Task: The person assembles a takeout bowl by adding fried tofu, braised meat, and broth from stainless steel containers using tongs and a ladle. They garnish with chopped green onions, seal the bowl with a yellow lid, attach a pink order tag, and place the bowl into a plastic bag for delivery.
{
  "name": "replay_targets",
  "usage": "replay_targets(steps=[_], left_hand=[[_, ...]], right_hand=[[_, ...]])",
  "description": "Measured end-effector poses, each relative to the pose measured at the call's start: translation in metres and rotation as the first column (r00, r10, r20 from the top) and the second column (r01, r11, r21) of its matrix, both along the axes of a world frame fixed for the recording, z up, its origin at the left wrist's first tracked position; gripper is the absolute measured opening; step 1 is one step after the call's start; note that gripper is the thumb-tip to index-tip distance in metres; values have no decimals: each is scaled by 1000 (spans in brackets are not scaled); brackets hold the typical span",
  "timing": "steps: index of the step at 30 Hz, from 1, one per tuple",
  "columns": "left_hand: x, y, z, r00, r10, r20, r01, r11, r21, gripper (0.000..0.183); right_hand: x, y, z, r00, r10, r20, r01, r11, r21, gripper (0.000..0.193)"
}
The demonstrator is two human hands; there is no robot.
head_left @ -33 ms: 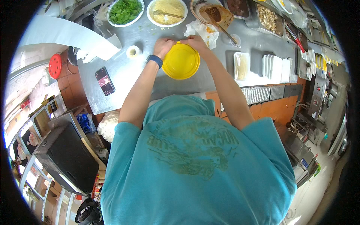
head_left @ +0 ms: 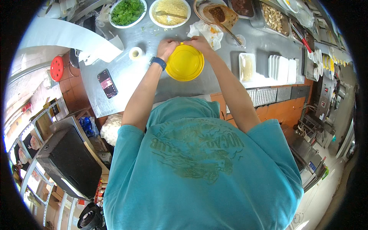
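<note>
A round yellow bowl [head_left: 185,64] with a ringed rim is on the steel table in front of me; whether a lid covers it I cannot tell. At its far left edge, my left hand [head_left: 167,48] is closed with the fingers bent around the rim. My right hand [head_left: 198,43] grips the far right part of the same rim, close beside the left. Fingertips of both hands are partly hidden behind the edge. Just beyond them lies a crumpled white paper [head_left: 207,32] with orange stains.
Along the back stand a bowl of chopped greens [head_left: 127,11], a bowl of minced pale food [head_left: 170,15] with a spoon, and a bowl of brown sauce [head_left: 217,14]. A tape roll [head_left: 135,53] and phone [head_left: 107,83] lie left; white trays [head_left: 281,69] stand right.
</note>
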State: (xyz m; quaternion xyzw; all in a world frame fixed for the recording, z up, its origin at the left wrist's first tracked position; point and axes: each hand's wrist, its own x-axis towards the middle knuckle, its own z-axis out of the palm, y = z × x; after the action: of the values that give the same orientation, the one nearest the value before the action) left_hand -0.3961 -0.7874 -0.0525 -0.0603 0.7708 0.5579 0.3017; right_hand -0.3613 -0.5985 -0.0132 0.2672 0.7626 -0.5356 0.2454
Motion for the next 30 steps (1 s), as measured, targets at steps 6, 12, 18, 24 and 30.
replay_targets(steps=[6,12,18,24,30], left_hand=[[95,-60,7,959,255,119,-276,938,208,24],[148,-61,9,967,189,171,-251,829,500,12],[190,-37,9,977,115,182,-198,813,547,48],[211,-3,12,954,234,186,-294,843,449,61],[228,25,23,892,377,248,-451,775,442,51]], right_hand=[[111,7,16,999,-49,-19,51,995,90,35],[175,-7,-14,919,-339,-203,217,862,-457,29],[203,-3,-13,918,-305,-252,196,903,-381,44],[218,4,-13,946,-158,-284,156,987,-28,66],[214,39,0,942,96,-321,-70,993,90,73]])
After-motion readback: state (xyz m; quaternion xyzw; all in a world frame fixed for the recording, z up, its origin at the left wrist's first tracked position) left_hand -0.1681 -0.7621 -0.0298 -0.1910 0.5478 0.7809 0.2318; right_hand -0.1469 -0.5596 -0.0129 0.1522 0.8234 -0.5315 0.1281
